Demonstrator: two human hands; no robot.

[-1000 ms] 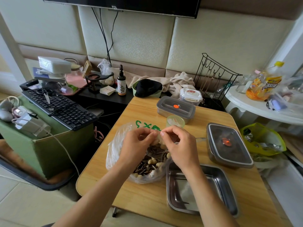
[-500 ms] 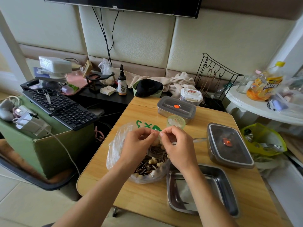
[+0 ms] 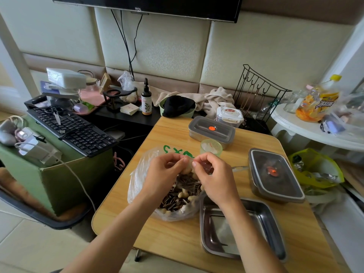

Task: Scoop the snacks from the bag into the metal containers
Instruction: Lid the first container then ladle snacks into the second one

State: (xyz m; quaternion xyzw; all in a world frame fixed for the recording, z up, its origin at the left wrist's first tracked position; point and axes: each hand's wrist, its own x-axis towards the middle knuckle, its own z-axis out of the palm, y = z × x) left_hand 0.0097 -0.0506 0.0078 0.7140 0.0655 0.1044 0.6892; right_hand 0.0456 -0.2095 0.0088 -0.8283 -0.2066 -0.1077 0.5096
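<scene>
Both hands are still working at the top of the bag point(image 3: 137, 182), and over the last second almost nothing is shifting. The left hand point(image 3: 165, 170) and right hand point(image 3: 212, 178) are staying knuckle to knuckle, fingers curled, each pinching the plastic at the mouth and teasing it apart a touch. The bag is sitting in the middle of the table point(image 3: 177, 239), with the snacks point(image 3: 183, 196), seeds and peanuts, showing dark beneath the wrists. Just right of it, touching the plastic, the open tray point(image 3: 264, 223) is lying near and holding no snacks. The two lidded boxes, one far point(image 3: 211, 131) and one right point(image 3: 273, 174), are sitting closed, a cup point(image 3: 210, 147) just beyond the hands. So the opening is dragging on, and by my reading the scooping is not yet starting.
</scene>
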